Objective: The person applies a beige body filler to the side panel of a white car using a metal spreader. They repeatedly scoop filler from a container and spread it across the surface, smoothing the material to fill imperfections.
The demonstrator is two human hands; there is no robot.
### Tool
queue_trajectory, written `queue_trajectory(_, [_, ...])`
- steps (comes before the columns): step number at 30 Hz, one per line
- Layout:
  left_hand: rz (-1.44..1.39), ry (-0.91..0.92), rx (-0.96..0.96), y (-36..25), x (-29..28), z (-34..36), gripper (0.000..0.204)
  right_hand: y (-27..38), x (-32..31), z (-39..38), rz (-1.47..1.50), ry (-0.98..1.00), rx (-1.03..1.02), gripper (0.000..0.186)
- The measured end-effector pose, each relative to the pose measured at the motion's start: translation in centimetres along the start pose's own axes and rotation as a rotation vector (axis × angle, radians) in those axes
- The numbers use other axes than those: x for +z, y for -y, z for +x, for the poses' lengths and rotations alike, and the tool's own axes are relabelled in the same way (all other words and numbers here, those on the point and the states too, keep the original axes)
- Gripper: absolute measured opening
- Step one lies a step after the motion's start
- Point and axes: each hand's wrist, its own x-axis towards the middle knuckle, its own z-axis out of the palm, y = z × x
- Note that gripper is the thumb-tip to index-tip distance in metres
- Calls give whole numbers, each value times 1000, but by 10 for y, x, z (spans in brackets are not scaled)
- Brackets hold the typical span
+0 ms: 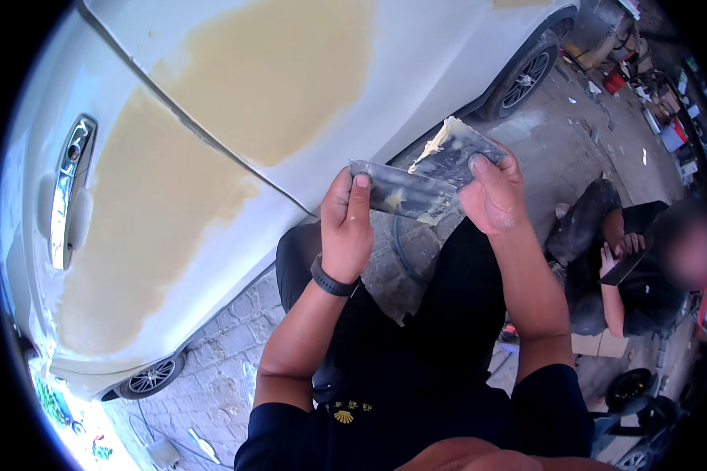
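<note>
My left hand point(347, 228) pinches the left end of a flat grey filler spreader point(401, 191), thumb on top. A second spreader point(459, 153) is gripped in my right hand point(496, 192), its edge carrying a ridge of pale yellow body filler point(436, 144). The two blades overlap in front of me, and smears of filler mark the left one. Beyond them stands a white car door point(322, 177) with broad tan filler patches point(271, 78) on both sides of the door gap.
A chrome door handle point(72, 188) is at the left, with wheels point(526, 78) at the car's far end and lower left. To my right a person in dark clothes point(652, 275) sits holding a dark flat object. Brick paving point(220, 377) lies below; clutter point(675, 137) lines the upper right.
</note>
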Motion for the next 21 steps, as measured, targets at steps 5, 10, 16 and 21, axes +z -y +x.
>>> queue_trajectory(5, [5,-85,80,-29,5,-25,25,22,16,-23,-803,311,5,27])
queue_trajectory(10, [-62,-189,113,-22,-7,-35,20,41,-4,-47,-1288,364,45,20])
queue_trajectory(16, [-240,-207,140,-25,17,-44,22,-9,5,-75,-157,-530,-27,17])
queue_trajectory(21, [-262,-132,128,-19,25,-57,21,-31,5,-74,-65,-608,-46,19])
